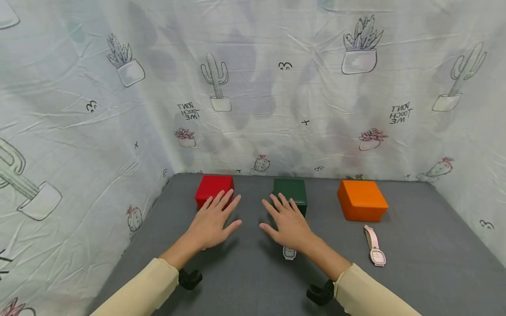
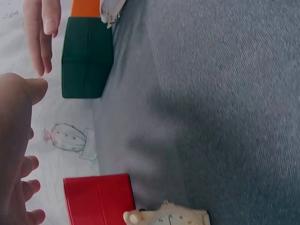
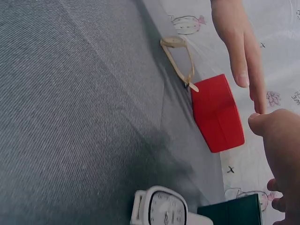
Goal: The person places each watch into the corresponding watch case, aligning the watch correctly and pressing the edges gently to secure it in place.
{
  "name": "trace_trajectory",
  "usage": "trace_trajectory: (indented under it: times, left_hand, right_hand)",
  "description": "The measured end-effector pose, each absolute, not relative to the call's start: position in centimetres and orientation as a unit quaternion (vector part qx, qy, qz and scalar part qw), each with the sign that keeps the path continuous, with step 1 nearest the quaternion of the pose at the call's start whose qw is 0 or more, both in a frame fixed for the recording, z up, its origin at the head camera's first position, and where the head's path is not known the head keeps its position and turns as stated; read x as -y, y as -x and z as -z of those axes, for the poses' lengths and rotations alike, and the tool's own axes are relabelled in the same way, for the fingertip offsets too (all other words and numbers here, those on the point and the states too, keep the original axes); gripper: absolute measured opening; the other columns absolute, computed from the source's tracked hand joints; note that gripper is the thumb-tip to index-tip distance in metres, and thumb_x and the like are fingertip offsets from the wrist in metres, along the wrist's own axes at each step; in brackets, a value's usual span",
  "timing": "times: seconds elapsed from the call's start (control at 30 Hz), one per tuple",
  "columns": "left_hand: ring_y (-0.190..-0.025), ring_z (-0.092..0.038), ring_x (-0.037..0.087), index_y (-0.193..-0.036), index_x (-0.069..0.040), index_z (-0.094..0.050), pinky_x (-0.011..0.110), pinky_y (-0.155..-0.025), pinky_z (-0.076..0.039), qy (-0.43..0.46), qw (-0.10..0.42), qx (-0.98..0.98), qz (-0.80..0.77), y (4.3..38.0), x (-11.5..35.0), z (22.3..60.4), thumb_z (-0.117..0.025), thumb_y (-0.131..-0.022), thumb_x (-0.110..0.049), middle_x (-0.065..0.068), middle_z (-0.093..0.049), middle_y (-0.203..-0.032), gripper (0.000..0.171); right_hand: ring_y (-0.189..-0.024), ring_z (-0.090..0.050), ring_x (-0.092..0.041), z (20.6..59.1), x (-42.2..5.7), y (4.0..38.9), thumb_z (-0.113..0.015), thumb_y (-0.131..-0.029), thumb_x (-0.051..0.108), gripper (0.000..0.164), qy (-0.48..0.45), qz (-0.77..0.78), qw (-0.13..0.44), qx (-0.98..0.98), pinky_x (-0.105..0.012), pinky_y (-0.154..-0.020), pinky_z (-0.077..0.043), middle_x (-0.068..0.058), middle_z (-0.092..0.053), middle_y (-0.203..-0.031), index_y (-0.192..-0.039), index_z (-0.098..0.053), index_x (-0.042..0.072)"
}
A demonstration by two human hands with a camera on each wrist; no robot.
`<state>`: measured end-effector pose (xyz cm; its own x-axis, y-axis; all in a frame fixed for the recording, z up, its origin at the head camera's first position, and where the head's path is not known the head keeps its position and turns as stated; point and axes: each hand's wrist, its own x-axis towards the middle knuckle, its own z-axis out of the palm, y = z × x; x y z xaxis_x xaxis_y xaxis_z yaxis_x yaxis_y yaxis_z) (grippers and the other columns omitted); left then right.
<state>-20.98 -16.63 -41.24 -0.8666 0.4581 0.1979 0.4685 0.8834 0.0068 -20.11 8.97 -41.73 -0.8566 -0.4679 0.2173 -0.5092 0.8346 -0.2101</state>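
My left hand point(image 1: 209, 224), fingers spread, hovers over the table in front of a red box point(image 1: 213, 185), its fingertips overlapping the box in the head view. Beneath it lies a beige watch point(image 2: 172, 217), almost wholly hidden from the head view; the right wrist view shows its strap looped. Likewise spread, my right hand point(image 1: 290, 227) is held above the table before a dark green box point(image 1: 290, 186). A white watch point(image 1: 289, 253) pokes out below that palm, its square face showing. Neither hand holds anything, and both cast shadows on the cloth.
At the right stands an orange box point(image 1: 363, 197), with a pink watch point(image 1: 374, 248) stretched out in front of it. Grey cloth covers the table point(image 1: 245, 285). A white curtain point(image 1: 253, 87) printed with cacti hangs along the back and sides.
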Motion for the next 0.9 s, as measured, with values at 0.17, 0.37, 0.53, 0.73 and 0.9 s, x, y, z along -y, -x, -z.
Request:
trace_trajectory:
  times: [0.17, 0.37, 0.53, 0.73, 0.9]
  left_hand:
    - [-0.146, -0.027, 0.034, -0.153, -0.023, -0.029, 0.055, -0.117, -0.025, 0.232, 0.099, 0.967, 0.028, 21.4, 17.6, 41.5, -0.055, -0.091, -0.053, 0.008, -0.027, -0.160, 0.074]
    - [-0.146, -0.026, 0.035, -0.153, -0.021, -0.029, 0.056, -0.117, -0.024, 0.216, 0.089, 0.972, 0.028, 21.9, 18.9, 41.9, -0.056, -0.092, -0.050, 0.010, -0.026, -0.160, 0.073]
    - [-0.147, -0.024, 0.036, -0.153, -0.019, -0.028, 0.058, -0.117, -0.022, 0.199, 0.078, 0.976, 0.030, 22.4, 19.8, 42.2, -0.057, -0.092, -0.047, 0.011, -0.024, -0.160, 0.073]
    - [-0.147, -0.023, 0.036, -0.154, -0.018, -0.028, 0.057, -0.118, -0.020, 0.190, 0.067, 0.979, 0.029, 22.9, 20.9, 42.3, -0.056, -0.094, -0.046, 0.012, -0.024, -0.160, 0.072]
    - [-0.145, -0.028, 0.037, -0.152, -0.016, -0.031, 0.057, -0.116, -0.026, 0.190, 0.080, 0.978, 0.017, 23.4, 21.7, 42.7, -0.060, -0.092, -0.043, 0.014, -0.027, -0.159, 0.072]
  right_hand:
    - [-0.147, -0.025, -0.035, 41.9, -7.9, 20.5, -0.051, -0.094, 0.057, 0.070, -0.261, -0.136, 0.077, 0.953, -0.058, -0.118, -0.020, -0.012, -0.033, -0.157, -0.151, -0.035, 0.020]
    - [-0.148, -0.024, -0.032, 42.3, -6.7, 21.3, -0.050, -0.094, 0.057, 0.070, -0.264, -0.132, 0.064, 0.953, -0.055, -0.119, -0.019, -0.011, -0.033, -0.157, -0.151, -0.035, 0.020]
    - [-0.148, -0.024, -0.033, 42.6, -5.9, 21.8, -0.050, -0.095, 0.056, 0.069, -0.263, -0.142, 0.052, 0.953, -0.054, -0.120, -0.019, -0.012, -0.032, -0.157, -0.151, -0.034, 0.019]
    - [-0.148, -0.024, -0.034, 42.8, -4.8, 22.5, -0.050, -0.095, 0.055, 0.069, -0.259, -0.141, 0.045, 0.955, -0.054, -0.119, -0.020, -0.012, -0.032, -0.157, -0.152, -0.034, 0.019]
    - [-0.147, -0.025, -0.036, 42.8, -3.6, 23.1, -0.051, -0.095, 0.052, 0.068, -0.256, -0.148, 0.040, 0.954, -0.052, -0.120, -0.020, -0.013, -0.032, -0.156, -0.151, -0.033, 0.017]
